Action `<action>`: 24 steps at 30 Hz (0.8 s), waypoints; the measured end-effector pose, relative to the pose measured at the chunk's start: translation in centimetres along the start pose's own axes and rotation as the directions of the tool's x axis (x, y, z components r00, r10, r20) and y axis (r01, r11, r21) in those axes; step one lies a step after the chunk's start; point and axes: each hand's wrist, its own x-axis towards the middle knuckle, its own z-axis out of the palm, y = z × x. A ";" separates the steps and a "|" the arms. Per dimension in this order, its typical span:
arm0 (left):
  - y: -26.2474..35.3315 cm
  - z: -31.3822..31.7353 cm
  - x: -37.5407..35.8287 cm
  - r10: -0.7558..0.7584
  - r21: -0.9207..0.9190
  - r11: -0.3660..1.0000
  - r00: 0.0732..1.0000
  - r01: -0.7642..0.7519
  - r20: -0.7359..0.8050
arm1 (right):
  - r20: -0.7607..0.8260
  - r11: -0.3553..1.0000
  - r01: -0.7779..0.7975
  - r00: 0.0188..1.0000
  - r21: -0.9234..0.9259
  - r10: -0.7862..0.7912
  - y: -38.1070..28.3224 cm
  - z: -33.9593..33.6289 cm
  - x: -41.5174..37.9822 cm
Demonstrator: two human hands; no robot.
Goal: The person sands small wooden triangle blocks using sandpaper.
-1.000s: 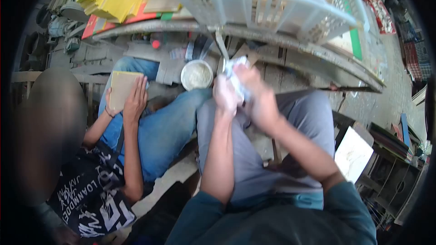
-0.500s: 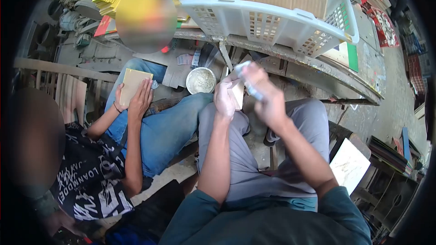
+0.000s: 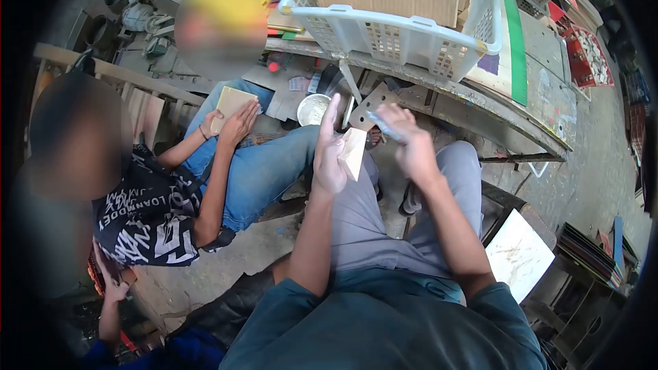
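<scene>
My left hand [image 3: 330,163] holds a pale wooden piece [image 3: 352,152] tilted on edge above my lap. Its fingers point upward, with the thumb against the wood. To the right, my right hand [image 3: 415,149] is closed round a small bluish-white wad [image 3: 385,125]. Motion blur hides whether the wad is cloth or plastic. It is apart from the wooden piece. A white bucket [image 3: 314,110] with pale contents stands on the floor beyond my left hand.
On my left, a seated co-worker holds a pale board [image 3: 234,106] in both hands. A white plastic basket [image 3: 397,34] with cardboard stands on the bench [image 3: 548,138] ahead. A smeared white board [image 3: 519,255] lies at my right, and a red crate [image 3: 588,62] stands farther off.
My right hand and the wad have moved away from the wooden piece, opening a gap. My left hand's fingers have straightened upward, and the wood is tilted differently. The whole view has shifted.
</scene>
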 end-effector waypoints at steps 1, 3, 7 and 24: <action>0.2 0.1 -0.4 0.053 -0.013 0.998 0.997 -0.054 -0.047 | -0.067 0.998 -0.043 0.997 0.047 0.046 -0.2 -0.7 -0.2; -0.1 0.4 -0.7 0.080 0.018 0.997 0.979 -0.078 -0.188 | -0.106 0.997 -0.007 0.994 0.083 0.016 -2.1 -2.1 -0.7; -0.3 2.2 -2.4 0.183 0.284 0.956 0.915 -0.080 -0.358 | -0.122 0.976 0.144 0.985 0.163 -0.125 -9.0 -0.9 -3.1; 2.6 2.1 -7.2 0.225 0.112 0.973 0.717 -0.203 -0.660 | 0.007 0.978 0.144 0.989 0.152 -0.147 -11.4 0.0 -5.5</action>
